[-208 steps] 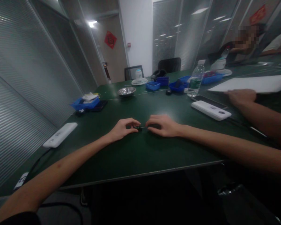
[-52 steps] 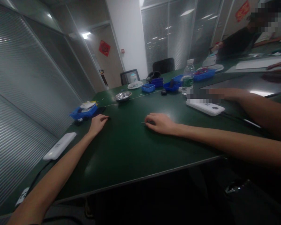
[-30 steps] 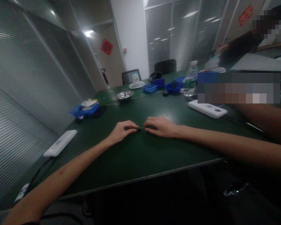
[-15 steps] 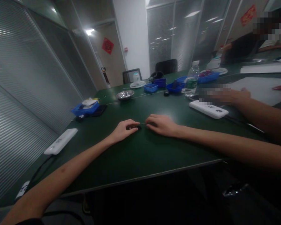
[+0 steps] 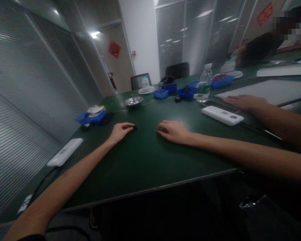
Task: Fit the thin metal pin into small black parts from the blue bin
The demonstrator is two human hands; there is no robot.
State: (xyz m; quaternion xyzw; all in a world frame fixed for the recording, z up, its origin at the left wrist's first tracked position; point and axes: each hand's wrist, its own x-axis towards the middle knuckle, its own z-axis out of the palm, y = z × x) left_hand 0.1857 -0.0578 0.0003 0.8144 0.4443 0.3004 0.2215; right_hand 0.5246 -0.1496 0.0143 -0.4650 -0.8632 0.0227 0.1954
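Observation:
My left hand [image 5: 119, 132] rests low over the green table [image 5: 140, 167], thumb and fingers pinched on a small black piece [image 5: 135, 127] whose kind is too small to make out. To its right, a gap apart, my right hand [image 5: 174, 131] is closed on a thin metal rod [image 5: 155, 130]. Only the rod's tip sticks out leftward from the fingertips; the rest is hidden inside the hand. Beyond my left hand stands a shiny metal bowl [image 5: 133, 102] with small light items in it.
White power banks lie at left [image 5: 65, 152] and right [image 5: 222, 115], with cables. A water bottle [image 5: 205, 83], a phone [image 5: 220, 106] and blue trays [image 5: 161, 93] stand farther back. Another blue tray [image 5: 90, 116] is at left. A co-worker's hand [image 5: 245, 102] rests on paper at right.
My left hand has moved left and slightly away from me with the small black piece, widening the gap to the rod. My right hand stays nearly in place.

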